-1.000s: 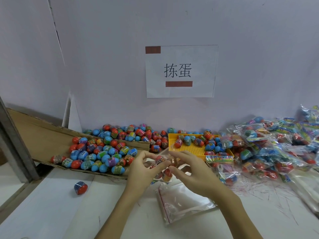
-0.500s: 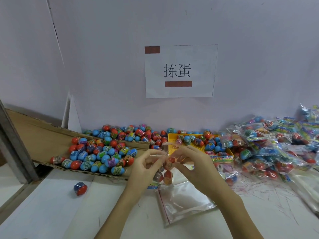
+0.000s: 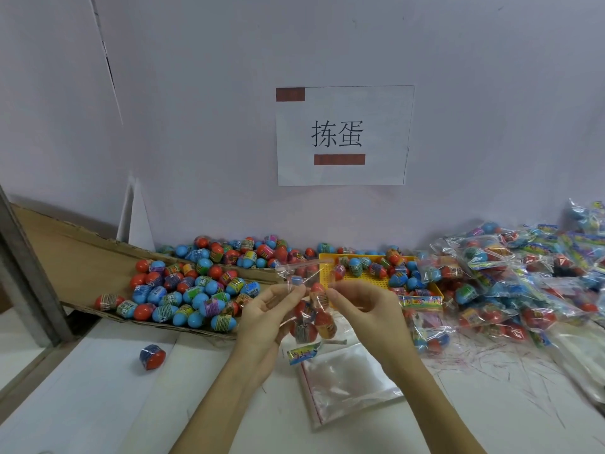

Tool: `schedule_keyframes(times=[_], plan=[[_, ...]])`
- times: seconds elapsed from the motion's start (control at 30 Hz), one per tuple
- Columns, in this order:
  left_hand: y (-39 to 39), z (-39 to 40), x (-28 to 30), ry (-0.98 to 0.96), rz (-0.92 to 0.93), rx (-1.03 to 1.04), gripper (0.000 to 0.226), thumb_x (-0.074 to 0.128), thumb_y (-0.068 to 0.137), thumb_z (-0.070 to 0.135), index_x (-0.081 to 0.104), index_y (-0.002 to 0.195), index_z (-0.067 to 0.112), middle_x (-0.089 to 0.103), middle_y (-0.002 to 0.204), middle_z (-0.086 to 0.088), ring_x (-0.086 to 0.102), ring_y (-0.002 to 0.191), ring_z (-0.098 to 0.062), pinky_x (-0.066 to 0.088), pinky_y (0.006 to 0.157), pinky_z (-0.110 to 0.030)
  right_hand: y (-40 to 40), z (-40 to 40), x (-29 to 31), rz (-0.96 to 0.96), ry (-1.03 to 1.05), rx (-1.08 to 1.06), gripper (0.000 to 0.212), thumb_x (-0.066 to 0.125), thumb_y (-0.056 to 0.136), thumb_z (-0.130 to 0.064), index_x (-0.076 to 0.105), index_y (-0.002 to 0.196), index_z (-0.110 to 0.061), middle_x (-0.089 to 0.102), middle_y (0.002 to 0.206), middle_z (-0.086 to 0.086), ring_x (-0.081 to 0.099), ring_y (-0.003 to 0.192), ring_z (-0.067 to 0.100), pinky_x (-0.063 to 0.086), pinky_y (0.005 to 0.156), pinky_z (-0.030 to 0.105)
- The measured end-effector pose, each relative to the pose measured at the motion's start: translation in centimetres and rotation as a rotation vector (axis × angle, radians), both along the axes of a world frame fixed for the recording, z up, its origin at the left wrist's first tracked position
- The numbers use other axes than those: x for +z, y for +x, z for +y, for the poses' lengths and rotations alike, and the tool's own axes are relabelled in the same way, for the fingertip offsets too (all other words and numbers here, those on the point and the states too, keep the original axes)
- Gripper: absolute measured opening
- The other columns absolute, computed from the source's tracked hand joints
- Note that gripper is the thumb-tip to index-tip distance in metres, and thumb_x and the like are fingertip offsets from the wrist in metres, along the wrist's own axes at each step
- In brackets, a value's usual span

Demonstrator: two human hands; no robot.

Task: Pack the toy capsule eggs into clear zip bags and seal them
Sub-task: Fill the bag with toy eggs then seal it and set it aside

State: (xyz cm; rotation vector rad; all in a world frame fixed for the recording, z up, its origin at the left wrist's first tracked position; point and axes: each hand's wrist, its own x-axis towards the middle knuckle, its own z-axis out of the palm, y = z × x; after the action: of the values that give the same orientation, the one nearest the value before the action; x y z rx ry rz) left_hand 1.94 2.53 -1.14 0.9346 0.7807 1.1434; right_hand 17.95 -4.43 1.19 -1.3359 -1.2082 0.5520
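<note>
Two bare forearms rise from the lower edge and converge above the desk [image 3: 98, 404], both hands raised clear of it. The left hand [image 3: 265, 317], palm turned inward, and the right hand [image 3: 363, 308], knuckles up, each pinch the clear zip bag [image 3: 311, 309] between thumb and forefinger, fingers [image 3: 296, 291] nearly meeting at its top.

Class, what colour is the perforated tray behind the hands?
Yellow tray, seen in the head view.
</note>
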Motion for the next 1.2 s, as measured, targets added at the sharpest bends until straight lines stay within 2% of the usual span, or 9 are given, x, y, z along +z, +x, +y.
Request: schedule_keyframes(times=[0.07, 0.3, 0.4, 0.5, 0.6, 0.77, 0.87, 1.0, 1.2], plan=[[-0.1, 0.1, 0.1, -0.009, -0.015, -0.035, 0.049, 0.086, 0.066, 0.041, 0.075, 0.103, 0.011, 0.079, 0.105, -0.010, 0.077, 0.086, -0.020, 0.060, 0.062, -0.026, 0.2, 0.0, -0.3, 0.079, -0.030, 0.040, 0.007, 0.074, 0.092, -0.023, 0.081, 0.091, -0.021, 0.077, 0.081, -0.003, 0.072, 0.079, 0.015, 0.059, 0.074, 0.026], [-0.3, 0.1, -0.3, -0.013, -0.108, 0.054, 0.036, 0.079, 0.077, 0.026, 0.075, 0.104, 0.004, 0.078, 0.104, -0.016, 0.078, 0.095, -0.029, 0.062, 0.070, -0.025, 0.3, 0.4, -0.9, 0.142, -0.163, -0.014, 0.020, 0.065, 0.098, -0.013, 0.077, 0.084, -0.017, 0.075, 0.074, 0.000, 0.072, 0.072, 0.013, 0.059, 0.065, 0.022], [0.0, -0.2, -0.4, 0.019, -0.066, 0.093, 0.031, 0.082, 0.076, 0.026, 0.078, 0.100, 0.005, 0.079, 0.099, -0.016, 0.078, 0.092, -0.029, 0.062, 0.068, -0.025, -0.2, 0.7, -1.4, -0.001, -0.145, -0.131, 0.014, 0.062, 0.100, -0.009, 0.071, 0.094, -0.018, 0.073, 0.080, -0.006, 0.070, 0.076, 0.010, 0.061, 0.071, 0.027], [0.1, -0.2, -0.5, 0.111, 0.042, 0.142, 0.028, 0.083, 0.078, 0.026, 0.079, 0.097, 0.006, 0.080, 0.093, -0.013, 0.078, 0.090, -0.029, 0.063, 0.073, -0.029, -1.0, 0.5, -1.3, -0.380, 0.169, -0.312, 0.016, 0.068, 0.095, -0.010, 0.066, 0.106, -0.022, 0.062, 0.098, -0.014, 0.061, 0.084, 0.000, 0.054, 0.074, 0.013], [0.3, -0.4, -0.6, 0.220, 0.173, 0.157, 0.015, 0.081, 0.086, 0.019, 0.079, 0.098, 0.011, 0.081, 0.089, -0.007, 0.079, 0.085, -0.026, 0.065, 0.078, -0.036, -1.5, 0.8, -1.6, -0.666, 0.383, -0.185, 0.018, 0.067, 0.094, -0.003, 0.073, 0.107, -0.014, 0.066, 0.104, -0.006, 0.056, 0.094, 0.000, 0.049, 0.083, 0.011], [0.5, -0.9, -0.4, 0.423, 0.248, 0.080, 0.012, 0.073, 0.089, 0.024, 0.077, 0.100, 0.020, 0.081, 0.089, 0.001, 0.079, 0.084, -0.020, 0.064, 0.076, -0.029, -1.8, 0.9, -2.0, -0.694, 0.395, -0.173, 0.022, 0.068, 0.094, -0.004, 0.076, 0.114, -0.012, 0.070, 0.104, 0.000, 0.061, 0.097, 0.011, 0.046, 0.086, 0.008], [0.3, -0.7, -0.6, 0.558, 0.366, 0.034, 0.012, 0.066, 0.096, 0.021, 0.075, 0.103, 0.024, 0.080, 0.091, 0.006, 0.078, 0.086, -0.015, 0.064, 0.077, -0.029, -1.5, 0.7, -1.6, -0.678, 0.399, -0.186, 0.020, 0.065, 0.095, -0.017, 0.078, 0.110, -0.012, 0.071, 0.098, 0.000, 0.063, 0.090, 0.014, 0.056, 0.076, 0.022], [-0.4, -0.2, -1.1, 0.755, 0.573, -0.006, 0.016, 0.060, 0.103, 0.014, 0.074, 0.110, 0.020, 0.078, 0.093, 0.015, 0.077, 0.081, -0.010, 0.065, 0.071, -0.037, -1.0, 0.3, -1.1, -0.732, 0.364, -0.161, 0.010, 0.075, 0.090, -0.014, 0.080, 0.099, -0.011, 0.070, 0.091, 0.001, 0.065, 0.083, 0.017, 0.058, 0.069, 0.033], [-0.6, 0.1, -1.2, 0.957, 0.664, 0.028, 0.017, 0.059, 0.103, 0.020, 0.075, 0.106, 0.019, 0.072, 0.096, 0.016, 0.071, 0.087, -0.013, 0.062, 0.070, -0.034, -0.9, 0.0, -0.7, -0.749, 0.335, -0.101, 0.003, 0.076, 0.089, -0.008, 0.074, 0.091, -0.009, 0.065, 0.087, -0.005, 0.057, 0.078, 0.011, 0.052, 0.067, 0.023]])
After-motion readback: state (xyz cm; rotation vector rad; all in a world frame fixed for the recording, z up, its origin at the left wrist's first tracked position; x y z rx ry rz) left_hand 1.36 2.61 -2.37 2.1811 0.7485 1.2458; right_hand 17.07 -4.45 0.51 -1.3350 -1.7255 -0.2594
